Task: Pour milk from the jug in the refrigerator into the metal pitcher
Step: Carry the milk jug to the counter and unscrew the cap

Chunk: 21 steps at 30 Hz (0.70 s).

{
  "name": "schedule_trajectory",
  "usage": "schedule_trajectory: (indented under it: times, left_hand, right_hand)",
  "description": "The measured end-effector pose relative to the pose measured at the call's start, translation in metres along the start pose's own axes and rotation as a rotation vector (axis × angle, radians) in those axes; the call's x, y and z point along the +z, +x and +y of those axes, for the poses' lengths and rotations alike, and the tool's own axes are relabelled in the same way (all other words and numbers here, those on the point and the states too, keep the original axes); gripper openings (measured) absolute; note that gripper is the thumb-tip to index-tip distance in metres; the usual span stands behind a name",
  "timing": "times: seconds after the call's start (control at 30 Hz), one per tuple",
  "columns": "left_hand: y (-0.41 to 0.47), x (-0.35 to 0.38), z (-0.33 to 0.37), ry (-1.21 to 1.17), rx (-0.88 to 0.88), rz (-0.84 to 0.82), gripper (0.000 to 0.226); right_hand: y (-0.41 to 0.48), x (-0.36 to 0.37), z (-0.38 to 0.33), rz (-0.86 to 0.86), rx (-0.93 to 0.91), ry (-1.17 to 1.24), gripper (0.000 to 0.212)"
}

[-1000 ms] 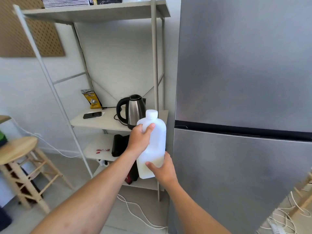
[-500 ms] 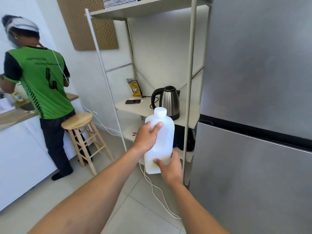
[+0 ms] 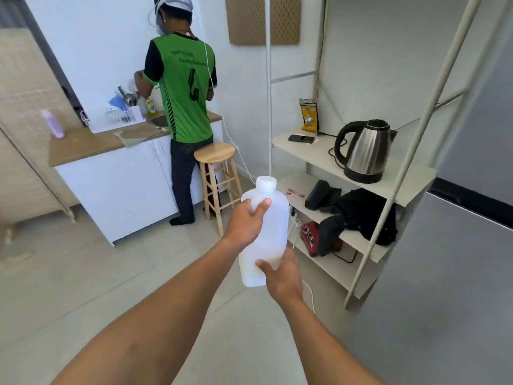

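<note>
I hold a white translucent milk jug (image 3: 270,234) upright in front of me, its white cap on, with a little milk near the bottom. My left hand (image 3: 245,220) grips the jug's upper side below the shoulder. My right hand (image 3: 279,273) cups its lower corner from beneath. The refrigerator (image 3: 472,245), steel-grey with its doors shut, fills the right edge. No metal pitcher is in sight.
A white shelf rack (image 3: 361,173) stands beside the fridge with a steel kettle (image 3: 363,151), a phone, a yellow bag and dark bags lower down. A wooden stool (image 3: 215,173) and a person in a green shirt (image 3: 183,107) stand at a wood-topped counter (image 3: 91,143). Cables lie on the tiled floor.
The view has swung left, away from the fridge, bringing the counter and the person into sight. Both hands keep the same hold on the jug.
</note>
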<state>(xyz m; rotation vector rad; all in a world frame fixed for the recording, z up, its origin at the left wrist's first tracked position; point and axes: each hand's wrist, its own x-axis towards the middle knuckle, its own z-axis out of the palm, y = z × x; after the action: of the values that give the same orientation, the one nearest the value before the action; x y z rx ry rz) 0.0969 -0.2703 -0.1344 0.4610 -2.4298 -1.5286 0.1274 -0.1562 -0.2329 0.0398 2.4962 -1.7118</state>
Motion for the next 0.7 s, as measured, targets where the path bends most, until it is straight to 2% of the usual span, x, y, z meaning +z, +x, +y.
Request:
schedule_trajectory:
  times: [0.07, 0.23, 0.4, 0.7]
  left_hand:
    - [-0.007, -0.021, -0.009, 0.003, -0.018, 0.035, 0.059]
    - [-0.035, -0.087, -0.036, -0.008, -0.069, 0.144, 0.042]
    - [-0.071, -0.156, -0.067, -0.001, -0.13, 0.29, 0.055]
    - [-0.16, -0.29, -0.123, 0.0, -0.201, 0.529, 0.046]
  right_hand:
    - [-0.008, 0.015, -0.004, -0.046, -0.017, -0.014, 0.061]
    - [-0.042, 0.069, -0.025, -0.162, -0.068, -0.071, 0.061]
    - [-0.091, 0.126, -0.044, -0.267, -0.134, -0.105, 0.06]
    - [-0.19, 0.225, -0.082, -0.515, -0.226, -0.11, 0.053]
